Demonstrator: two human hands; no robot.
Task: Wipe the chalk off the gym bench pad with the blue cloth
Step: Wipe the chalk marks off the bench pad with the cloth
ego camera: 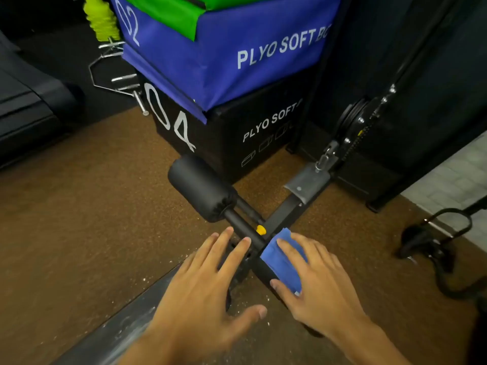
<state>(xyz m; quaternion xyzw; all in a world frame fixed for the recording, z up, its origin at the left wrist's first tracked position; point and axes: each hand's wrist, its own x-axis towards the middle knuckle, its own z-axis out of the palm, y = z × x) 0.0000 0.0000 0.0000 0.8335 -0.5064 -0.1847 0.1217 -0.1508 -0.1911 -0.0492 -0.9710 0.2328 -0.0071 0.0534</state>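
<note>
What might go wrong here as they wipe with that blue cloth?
Likely risks: the blue cloth is small, and the right hand presses it over a rounded pad, so it may slip. White chalk crumbs lie on the floor; wiping could scatter more. The left hand has fingers near the yellow knob.

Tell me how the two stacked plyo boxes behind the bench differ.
The upper plyo box is blue and marked 02, with a green box on top of it; the lower plyo box is black, marked 04, and stands on the floor. The blue cover looks loose and wrinkled, overhanging the black box, whose faces look flat. Both carry white PLYO SOFT lettering.
</note>
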